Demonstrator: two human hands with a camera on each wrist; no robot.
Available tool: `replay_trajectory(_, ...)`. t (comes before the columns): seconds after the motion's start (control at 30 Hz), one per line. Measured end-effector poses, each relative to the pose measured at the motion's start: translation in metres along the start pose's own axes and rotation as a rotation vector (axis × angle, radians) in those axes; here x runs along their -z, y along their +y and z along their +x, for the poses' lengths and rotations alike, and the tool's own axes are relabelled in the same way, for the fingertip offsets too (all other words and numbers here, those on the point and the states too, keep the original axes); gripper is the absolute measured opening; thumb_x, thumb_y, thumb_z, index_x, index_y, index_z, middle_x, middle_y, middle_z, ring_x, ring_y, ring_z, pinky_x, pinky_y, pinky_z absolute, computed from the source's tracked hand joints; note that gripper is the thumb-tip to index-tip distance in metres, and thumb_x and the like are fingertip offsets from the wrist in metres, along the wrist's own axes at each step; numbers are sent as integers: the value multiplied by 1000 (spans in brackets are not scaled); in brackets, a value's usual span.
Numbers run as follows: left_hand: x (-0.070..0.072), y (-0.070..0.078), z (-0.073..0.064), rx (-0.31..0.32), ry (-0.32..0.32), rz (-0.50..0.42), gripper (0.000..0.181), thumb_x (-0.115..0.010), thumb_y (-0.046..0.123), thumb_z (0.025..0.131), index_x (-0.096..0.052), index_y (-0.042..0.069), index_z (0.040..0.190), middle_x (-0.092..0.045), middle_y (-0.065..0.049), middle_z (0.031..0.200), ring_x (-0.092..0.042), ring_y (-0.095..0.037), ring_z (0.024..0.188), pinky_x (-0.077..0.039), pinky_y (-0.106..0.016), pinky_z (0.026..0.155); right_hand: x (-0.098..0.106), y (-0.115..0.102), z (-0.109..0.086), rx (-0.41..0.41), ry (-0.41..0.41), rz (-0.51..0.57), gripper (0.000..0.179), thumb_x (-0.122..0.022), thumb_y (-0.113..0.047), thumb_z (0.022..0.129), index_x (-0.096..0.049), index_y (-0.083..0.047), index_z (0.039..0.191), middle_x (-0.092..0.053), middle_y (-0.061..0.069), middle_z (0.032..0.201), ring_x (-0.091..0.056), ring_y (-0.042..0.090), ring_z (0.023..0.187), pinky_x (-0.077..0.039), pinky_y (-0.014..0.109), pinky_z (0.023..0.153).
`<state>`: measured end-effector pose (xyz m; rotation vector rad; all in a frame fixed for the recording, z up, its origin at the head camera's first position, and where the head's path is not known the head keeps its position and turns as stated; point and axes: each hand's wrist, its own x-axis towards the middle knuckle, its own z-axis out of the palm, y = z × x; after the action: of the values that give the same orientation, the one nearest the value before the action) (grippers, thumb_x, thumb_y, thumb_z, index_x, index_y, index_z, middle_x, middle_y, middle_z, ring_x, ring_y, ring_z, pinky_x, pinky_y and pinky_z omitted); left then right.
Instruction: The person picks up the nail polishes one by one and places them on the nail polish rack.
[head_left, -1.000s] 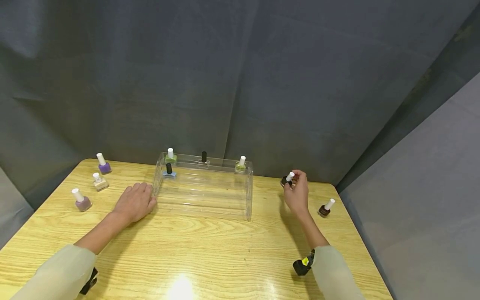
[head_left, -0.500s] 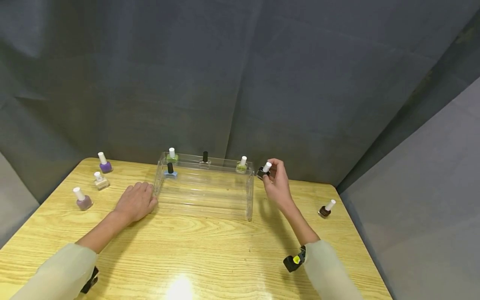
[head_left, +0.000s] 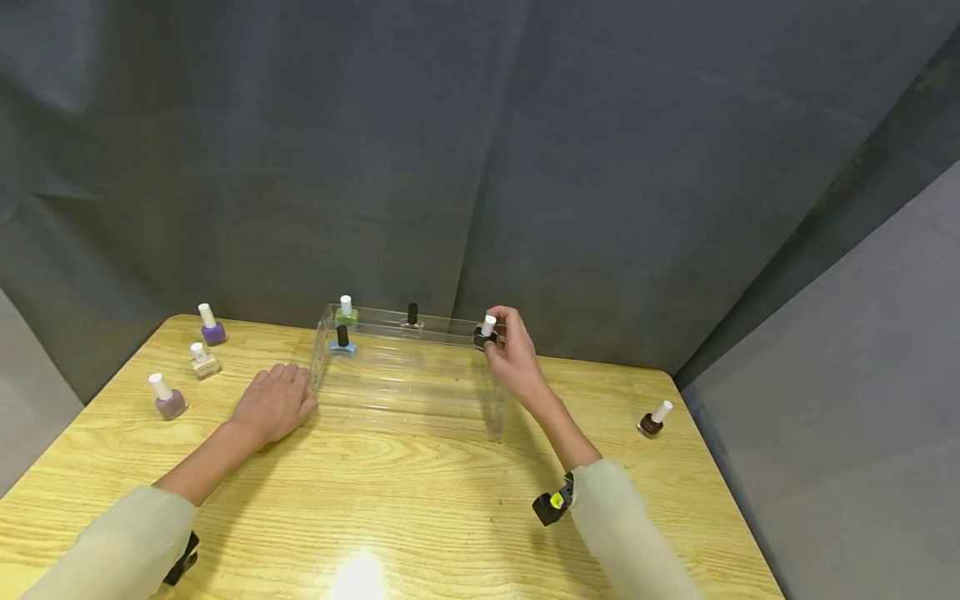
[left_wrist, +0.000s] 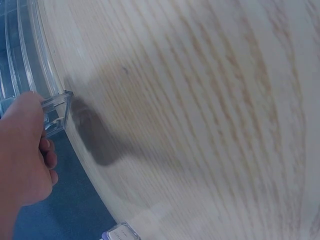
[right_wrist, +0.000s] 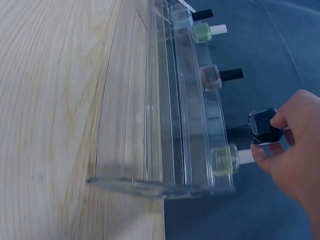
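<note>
My right hand (head_left: 513,354) pinches a black nail polish bottle (right_wrist: 264,127) with a white cap, above the right end of a clear stepped display rack (head_left: 405,383). The right wrist view shows a yellow-green bottle (right_wrist: 225,160) on the top tier close to the held one; the head view hides it. Also on the top tier are a green bottle (head_left: 347,316) and a clear, black-capped bottle (head_left: 412,320). One tier lower stands a light blue bottle (head_left: 342,347). My left hand (head_left: 272,404) grips the rack's left end, fingers curled, as the left wrist view shows.
On the table's (head_left: 390,500) left side stand a purple bottle (head_left: 213,333), a cream bottle (head_left: 205,367) and a mauve bottle (head_left: 171,404). A dark brown bottle (head_left: 649,425) stands near the right edge. A dark curtain (head_left: 375,167) hangs behind the table.
My right hand has carried the black nail polish bottle leftward, from over the right part of the table to the rack's right end. The left hand stays in place at the rack.
</note>
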<state>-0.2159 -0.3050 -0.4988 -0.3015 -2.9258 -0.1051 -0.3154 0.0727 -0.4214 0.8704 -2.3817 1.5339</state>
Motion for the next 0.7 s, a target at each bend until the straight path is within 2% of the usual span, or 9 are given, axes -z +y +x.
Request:
replay_trajectory(0.2,0,0,0,-3,12,-4,23,-52,24,97,-51,1,95,-48,-10,85,-46,-31,80,-38,-46,70,-19,-2,10,25,-36,-16,40,-48,13,94,-40,0,132,-47,16,126,-53,33,119,-49,42,92)
replay_trajectory(0.43,1,0,1,-1,10,-3,24,-52,24,98,-51,0,97,-49,-11,86,-47,-32,81,-38,-46,70,-39,-6,18,-3,-78,-18,42,-48,13,94,-41,1,133,-47,17,125,-54,31,117,-48,42,89)
replay_trajectory(0.7,1,1,1,6,4,-7,25,-52,24,98,-52,-1,99,-49,-11,87,-47,-32,82,-38,-47,71,-63,-4,23,15,-135,-56,42,-50,15,93,-42,2,132,-49,17,122,-55,28,112,-49,38,86)
